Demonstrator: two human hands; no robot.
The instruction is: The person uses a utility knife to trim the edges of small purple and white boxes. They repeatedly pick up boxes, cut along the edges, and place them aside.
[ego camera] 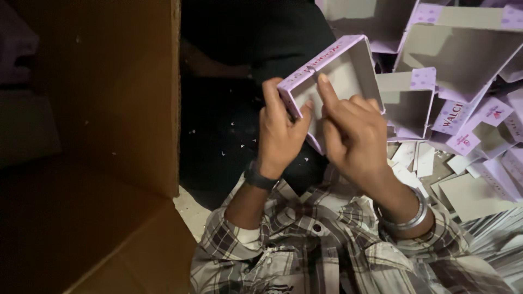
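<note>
I hold a small open box (348, 65) with lilac dotted outer walls and a grey inside, tilted with its opening toward me. My left hand (279, 133) grips its near left corner, thumb over the rim. My right hand (354, 130) is at the box's front wall, index finger stretched up and pressing on the inner grey face. A dark band sits on my left wrist and a metal bangle on my right. Both sleeves are checked.
A heap of similar lilac and grey boxes (414, 103) fills the upper right. Flat card pieces (474, 190) and a stack of sheets (501, 234) lie at the right. A big brown carton (109, 136) stands open at the left. Dark cloth (229, 109) lies between.
</note>
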